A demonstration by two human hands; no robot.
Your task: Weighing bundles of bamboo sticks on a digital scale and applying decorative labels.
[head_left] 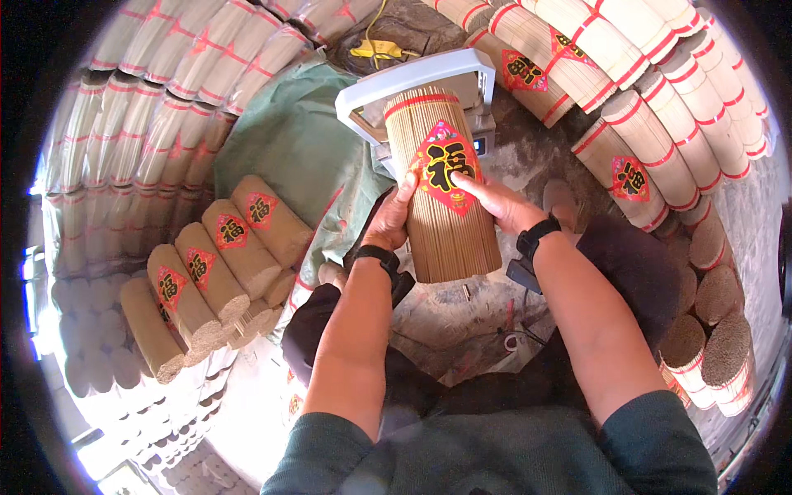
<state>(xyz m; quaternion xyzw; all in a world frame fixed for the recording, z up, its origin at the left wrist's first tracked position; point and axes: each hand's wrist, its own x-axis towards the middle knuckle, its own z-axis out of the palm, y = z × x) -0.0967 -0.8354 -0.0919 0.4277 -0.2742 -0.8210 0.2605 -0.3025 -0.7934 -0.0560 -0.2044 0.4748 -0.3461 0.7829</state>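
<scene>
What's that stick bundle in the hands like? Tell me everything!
The bundle is a thick roll of thin, tan, woody sticks. A red band crosses near its far end; a red diamond label shows a black character. It points away from the body, held at its sides by the left hand and right hand. Whether it touches the white frame behind is unclear.

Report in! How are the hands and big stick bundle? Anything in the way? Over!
Left hand, right hand: both gripping stick bundle. Red diamond label facing the wearer. Possibly in the way: white-framed device beyond bundle's far end; contact unclear.
</scene>
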